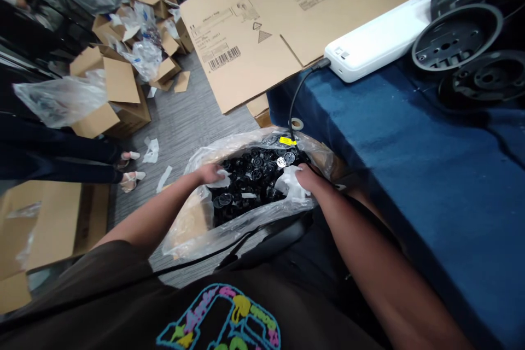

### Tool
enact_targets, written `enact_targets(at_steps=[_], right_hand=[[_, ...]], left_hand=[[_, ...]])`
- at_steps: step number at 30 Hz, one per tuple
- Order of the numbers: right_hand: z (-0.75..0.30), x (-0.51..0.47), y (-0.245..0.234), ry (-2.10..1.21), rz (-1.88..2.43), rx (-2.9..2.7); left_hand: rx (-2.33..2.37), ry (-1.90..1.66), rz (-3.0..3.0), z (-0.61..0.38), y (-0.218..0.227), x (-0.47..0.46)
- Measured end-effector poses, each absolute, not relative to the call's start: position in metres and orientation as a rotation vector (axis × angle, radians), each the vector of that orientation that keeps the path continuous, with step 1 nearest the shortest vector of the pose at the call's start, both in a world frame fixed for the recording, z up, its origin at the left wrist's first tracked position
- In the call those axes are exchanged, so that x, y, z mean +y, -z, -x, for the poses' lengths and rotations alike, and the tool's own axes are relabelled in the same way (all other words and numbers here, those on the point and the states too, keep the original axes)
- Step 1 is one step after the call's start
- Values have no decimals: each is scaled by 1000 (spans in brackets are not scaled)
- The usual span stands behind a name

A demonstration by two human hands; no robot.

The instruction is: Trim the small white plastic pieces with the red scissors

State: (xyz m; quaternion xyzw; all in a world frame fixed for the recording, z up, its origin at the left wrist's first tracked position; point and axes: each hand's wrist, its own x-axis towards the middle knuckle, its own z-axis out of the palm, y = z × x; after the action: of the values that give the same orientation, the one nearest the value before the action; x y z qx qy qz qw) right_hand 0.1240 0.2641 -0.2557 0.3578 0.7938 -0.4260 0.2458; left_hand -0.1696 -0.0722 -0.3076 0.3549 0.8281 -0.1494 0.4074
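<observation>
Below me stands a cardboard box lined with a clear plastic bag, filled with many small black round plastic parts. My left hand is over the box's left side, closed on a piece of white paper. Over the right side, my right hand grips a larger crumpled piece of white tissue paper. A white disc and a yellow label lie among the parts near the far edge. The fingertips of both hands are partly hidden.
To the right is a table with a blue cloth, bearing a white power bank with a black cable and black round parts. Flattened cardboard lies ahead. Opened boxes with plastic stand at left, near a person's legs.
</observation>
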Motion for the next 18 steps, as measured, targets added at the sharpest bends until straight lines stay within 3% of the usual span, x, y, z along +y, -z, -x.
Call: enact_targets(at_steps=[4, 12, 18], right_hand=[[-124, 264, 265, 1163, -993, 2169], [-128, 263, 278, 1150, -995, 2180], [-125, 261, 296, 1156, -976, 2194]], left_hand=[[2103, 433, -1016, 175, 318, -66], [1929, 652, -1001, 146, 384, -61], [1943, 751, -960, 149, 402, -80]])
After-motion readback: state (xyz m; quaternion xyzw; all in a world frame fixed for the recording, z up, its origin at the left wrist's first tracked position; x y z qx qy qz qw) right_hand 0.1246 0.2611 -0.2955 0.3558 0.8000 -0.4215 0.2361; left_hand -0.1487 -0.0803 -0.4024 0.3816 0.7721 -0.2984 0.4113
